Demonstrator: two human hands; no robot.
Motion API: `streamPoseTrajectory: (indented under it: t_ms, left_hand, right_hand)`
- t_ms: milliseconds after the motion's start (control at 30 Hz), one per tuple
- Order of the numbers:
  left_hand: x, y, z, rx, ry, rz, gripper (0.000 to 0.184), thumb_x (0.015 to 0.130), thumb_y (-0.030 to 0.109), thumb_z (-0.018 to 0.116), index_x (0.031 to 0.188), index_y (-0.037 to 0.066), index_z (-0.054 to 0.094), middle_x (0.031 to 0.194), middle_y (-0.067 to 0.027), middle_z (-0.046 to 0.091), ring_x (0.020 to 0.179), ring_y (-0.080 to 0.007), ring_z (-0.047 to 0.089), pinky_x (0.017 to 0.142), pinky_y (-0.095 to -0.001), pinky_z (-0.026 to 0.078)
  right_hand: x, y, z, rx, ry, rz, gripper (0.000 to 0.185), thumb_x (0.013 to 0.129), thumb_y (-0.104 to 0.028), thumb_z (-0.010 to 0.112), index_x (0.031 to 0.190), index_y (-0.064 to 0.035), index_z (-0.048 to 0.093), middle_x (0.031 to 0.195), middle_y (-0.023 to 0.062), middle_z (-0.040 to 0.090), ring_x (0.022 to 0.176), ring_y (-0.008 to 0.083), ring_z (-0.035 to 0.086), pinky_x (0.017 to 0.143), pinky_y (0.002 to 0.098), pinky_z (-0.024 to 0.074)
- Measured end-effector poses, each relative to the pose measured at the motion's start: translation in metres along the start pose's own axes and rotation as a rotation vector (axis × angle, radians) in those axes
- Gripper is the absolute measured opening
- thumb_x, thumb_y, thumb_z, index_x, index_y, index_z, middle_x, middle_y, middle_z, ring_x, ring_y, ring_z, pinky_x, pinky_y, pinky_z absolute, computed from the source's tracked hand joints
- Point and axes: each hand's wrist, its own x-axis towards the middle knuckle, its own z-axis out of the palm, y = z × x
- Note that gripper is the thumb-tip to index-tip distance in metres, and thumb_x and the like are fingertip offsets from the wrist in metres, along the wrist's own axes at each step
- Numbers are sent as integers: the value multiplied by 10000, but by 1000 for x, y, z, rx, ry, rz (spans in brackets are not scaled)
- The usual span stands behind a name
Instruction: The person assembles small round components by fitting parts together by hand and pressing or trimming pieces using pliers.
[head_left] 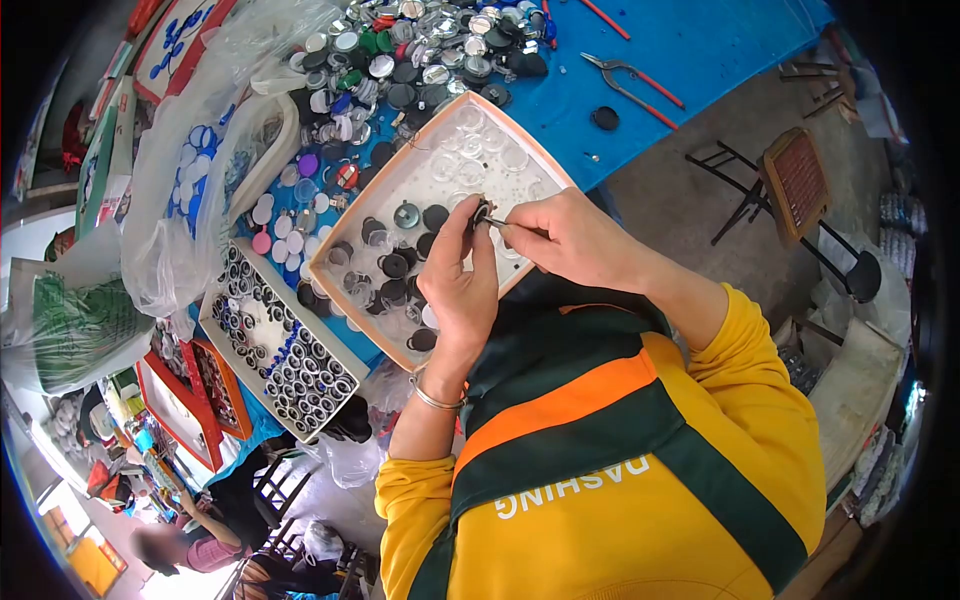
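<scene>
My left hand (pixel 460 290) pinches a small dark round part (pixel 481 213) between thumb and fingers, over the shallow cardboard box. In my right hand (pixel 565 235) is a thin dark pointed tool (pixel 497 222), its tip against that part. The tool's exact kind is too small to make out. Below both hands lies the shallow box (pixel 352 208) with orange edges and a white inside. Black round caps (pixel 394 265) fill its left side, and clear round discs (pixel 467 140) lie toward its far end.
A heap of round metal and coloured pieces (pixel 430 70) covers the far blue table (pixel 570 130). Red-handled pliers (pixel 635 85) lie to the right. A long box of ring-shaped parts (pixel 300 375) stands at left, near plastic bags (pixel 165 240). Another person (pixel 200 540) sits lower left.
</scene>
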Motion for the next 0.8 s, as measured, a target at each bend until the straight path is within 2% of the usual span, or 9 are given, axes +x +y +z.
streamPoseTrajectory:
  t_ms: [200, 300, 333, 400, 433, 467, 567, 600, 800]
  left_hand:
    - [5, -2, -5, 199, -24, 191, 268, 786, -79, 580, 1048, -24, 598, 950, -168, 649, 844, -245, 658, 725, -282, 510]
    - [7, 6, -3, 190, -28, 164, 253, 795, -78, 571, 1041, -24, 600, 940, -152, 656, 863, -206, 654, 732, -282, 513]
    - [8, 3, -4, 157, -3, 101, 246, 805, -77, 562, 1045, -33, 592, 944, -150, 654, 872, -198, 651, 743, -281, 514]
    - [14, -7, -9, 92, 52, -25, 233, 824, -75, 543, 1053, -51, 575, 952, -146, 649, 890, -182, 643, 765, -277, 515]
    - [17, -4, -10, -56, 32, -96, 230, 832, -73, 535, 1060, -60, 563, 959, -147, 642, 899, -183, 639, 777, -276, 516]
    - [19, 2, -13, -201, 10, -172, 227, 841, -71, 526, 1066, -70, 552, 967, -148, 636, 908, -185, 634, 790, -276, 516]
    - [17, 8, -13, -472, -32, -317, 233, 853, -72, 505, 1085, -79, 528, 986, -156, 622, 921, -206, 629, 805, -280, 518]
    - [17, 9, -12, -537, -42, -347, 237, 856, -73, 499, 1091, -79, 521, 992, -159, 618, 923, -216, 629, 806, -282, 519]
    - [12, 12, -9, -552, -64, -354, 246, 856, -78, 495, 1101, -73, 517, 1013, -155, 615, 936, -225, 626, 779, -287, 514]
  right_hand:
    - [6, 8, 2, -37, 3, -40, 233, 797, -122, 534, 645, 53, 551, 546, 203, 507, 456, 314, 474, 473, 383, 375]
    - [5, 7, 0, -67, 55, -109, 233, 801, -118, 535, 649, 57, 546, 543, 204, 496, 445, 303, 451, 469, 369, 375]
    - [3, 5, -3, -82, 79, -137, 233, 803, -117, 537, 650, 59, 544, 542, 204, 492, 439, 296, 439, 466, 361, 373]
    - [-7, -10, -22, -91, 32, -6, 235, 810, -117, 546, 657, 62, 536, 534, 190, 475, 433, 238, 415, 462, 335, 365]
    - [-10, -15, -29, -96, 11, 58, 237, 813, -117, 551, 660, 64, 533, 530, 184, 467, 431, 209, 404, 460, 321, 361]
    - [-11, -14, -28, 17, 6, 108, 240, 821, -113, 562, 668, 67, 516, 507, 116, 448, 464, 112, 368, 454, 282, 339]
    - [-8, 5, -8, 298, 4, 158, 228, 826, -109, 557, 674, 58, 520, 522, 41, 462, 504, 63, 369, 456, 262, 329]
    - [-9, 5, -2, 364, -18, 148, 210, 834, -103, 544, 682, 43, 536, 546, -10, 481, 508, 53, 389, 458, 240, 328]
    - [-4, 4, 12, 536, -72, 260, 207, 881, -129, 515, 767, 27, 590, 550, 9, 512, 481, 44, 442, 436, 215, 341]
